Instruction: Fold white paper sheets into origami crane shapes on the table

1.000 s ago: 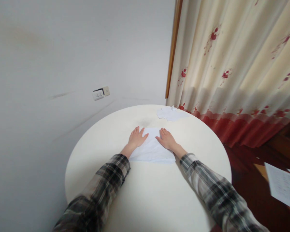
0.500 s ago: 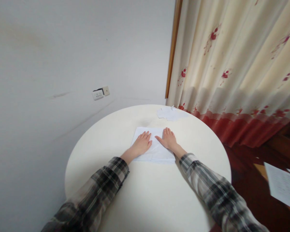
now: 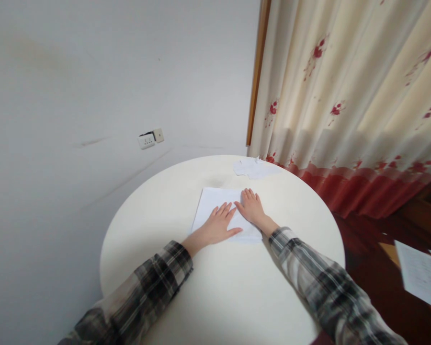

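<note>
White paper (image 3: 210,203), its sheets or layers hard to tell apart, lies flat in the middle of a round white table (image 3: 201,297). My left hand (image 3: 217,226) rests across the paper's front part, palm down, fingers spread and thumb pointing right. Over the right side of the paper lies my right hand (image 3: 252,206), flat, with its thumb stretched toward my left fingers. Neither hand grips anything. Parts of the paper are hidden beneath both hands.
Torn or loose white paper pieces (image 3: 256,168) lie at the table's far edge. Behind stand a wall with a socket (image 3: 147,141) and a floral curtain (image 3: 345,96). At the lower right, a written sheet (image 3: 422,273) lies on a wooden surface.
My left hand has slid right and toward me over the paper, its thumb now spread out. My right hand has stayed almost in place.
</note>
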A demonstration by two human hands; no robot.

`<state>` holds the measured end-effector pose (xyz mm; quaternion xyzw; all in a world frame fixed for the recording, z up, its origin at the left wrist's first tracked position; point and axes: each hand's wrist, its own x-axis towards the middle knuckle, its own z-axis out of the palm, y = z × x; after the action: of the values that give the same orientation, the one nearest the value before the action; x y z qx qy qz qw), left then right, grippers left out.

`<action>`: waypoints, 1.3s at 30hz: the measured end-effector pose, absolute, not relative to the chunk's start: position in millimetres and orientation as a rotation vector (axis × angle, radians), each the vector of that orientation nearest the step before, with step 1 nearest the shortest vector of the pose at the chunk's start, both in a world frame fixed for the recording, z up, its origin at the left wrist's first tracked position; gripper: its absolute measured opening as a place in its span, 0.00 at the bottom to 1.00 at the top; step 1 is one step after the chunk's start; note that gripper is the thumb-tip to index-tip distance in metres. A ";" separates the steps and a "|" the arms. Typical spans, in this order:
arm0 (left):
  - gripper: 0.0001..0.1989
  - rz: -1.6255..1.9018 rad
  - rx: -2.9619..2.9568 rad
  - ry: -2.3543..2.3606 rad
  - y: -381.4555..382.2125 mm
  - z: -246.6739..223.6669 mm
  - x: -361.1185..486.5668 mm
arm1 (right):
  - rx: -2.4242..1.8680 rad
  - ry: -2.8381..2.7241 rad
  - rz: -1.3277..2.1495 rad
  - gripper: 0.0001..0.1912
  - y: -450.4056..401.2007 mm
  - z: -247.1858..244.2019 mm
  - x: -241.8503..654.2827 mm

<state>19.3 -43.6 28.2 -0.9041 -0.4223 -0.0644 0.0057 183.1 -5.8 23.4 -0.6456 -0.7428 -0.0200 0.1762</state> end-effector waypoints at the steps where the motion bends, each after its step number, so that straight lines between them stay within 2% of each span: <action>1: 0.37 -0.201 -2.829 -1.323 -42.7 27.4 19.0 | -1.809 -2.121 -0.060 0.31 -7.9 23.4 183.0; 8: 0.28 -0.210 -2.805 -1.294 -33.1 20.9 14.9 | -1.730 -2.212 -0.050 0.27 -29.7 24.3 181.0; 16: 0.25 -0.197 -2.775 -1.267 -23.5 17.5 10.9 | -1.628 -2.328 -0.072 0.29 -54.0 20.5 179.8; 29: 0.25 -0.274 -2.814 -1.270 -15.8 12.9 7.6 | -1.440 -2.517 0.055 0.38 -71.9 19.1 181.0; 39: 0.30 -0.300 -2.721 -1.483 18.5 4.9 -20.5 | -1.439 -2.515 0.082 0.38 -72.9 13.3 184.6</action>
<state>-20.5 18.5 4.9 -0.8739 -0.4762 -0.0963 0.0143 184.6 -72.9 13.3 -0.4926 -0.8613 0.0282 0.1213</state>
